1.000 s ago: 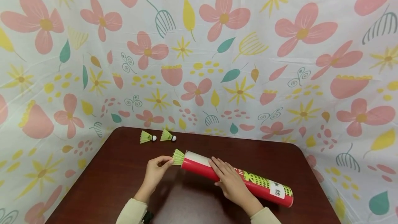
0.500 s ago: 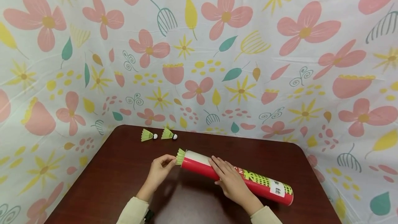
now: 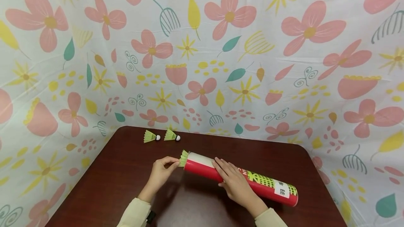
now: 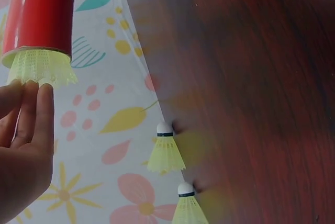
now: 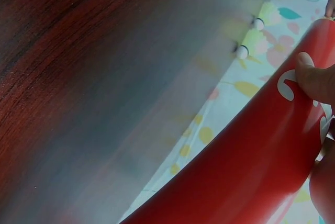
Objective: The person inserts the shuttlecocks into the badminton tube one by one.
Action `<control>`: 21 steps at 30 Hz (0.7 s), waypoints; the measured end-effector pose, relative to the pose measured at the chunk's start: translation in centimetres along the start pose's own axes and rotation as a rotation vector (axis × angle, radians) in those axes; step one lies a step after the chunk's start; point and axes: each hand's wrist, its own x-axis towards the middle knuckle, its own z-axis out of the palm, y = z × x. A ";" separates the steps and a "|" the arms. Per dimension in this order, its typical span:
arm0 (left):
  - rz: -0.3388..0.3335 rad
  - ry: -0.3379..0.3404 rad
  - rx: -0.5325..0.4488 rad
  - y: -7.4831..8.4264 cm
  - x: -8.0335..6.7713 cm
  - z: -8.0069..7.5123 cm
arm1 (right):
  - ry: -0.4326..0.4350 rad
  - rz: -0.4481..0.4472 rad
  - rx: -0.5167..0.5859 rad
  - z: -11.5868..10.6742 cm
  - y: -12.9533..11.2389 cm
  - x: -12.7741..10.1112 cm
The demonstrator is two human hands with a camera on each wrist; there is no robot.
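Dark reddish-brown wooden table (image 3: 126,178) with rounded corners and a glossy top showing visible grain. White fabric backdrop (image 3: 202,62) printed with pink flowers, yellow daisies, teal leaves and yellow dots, hung behind and on both sides of the table, wrapping around it. Folds and slight creases in the cloth. Light even and soft, with faint reflections on the tabletop.

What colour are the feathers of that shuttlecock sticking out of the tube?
Yellow-green mesh skirt of the shuttlecock in the long red cardboard tube; clearest in the left wrist view.
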 end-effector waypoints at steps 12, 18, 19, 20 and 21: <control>0.047 0.012 0.017 -0.5 0.4 0.5 | 0.001 0.017 -0.004 0.2 0.0 -0.1; 0.036 0.024 0.037 -0.4 0.3 0.7 | -0.005 0.027 0.017 0.3 -0.2 -0.1; 0.032 0.023 0.043 -0.4 0.2 0.7 | -0.008 0.029 0.017 0.4 -0.2 -0.2; 0.027 0.023 0.056 -0.4 0.1 0.7 | -0.009 0.029 0.017 0.4 -0.2 -0.2; 0.026 0.021 0.066 -0.4 -0.1 0.7 | -0.010 0.028 0.018 0.4 -0.2 -0.3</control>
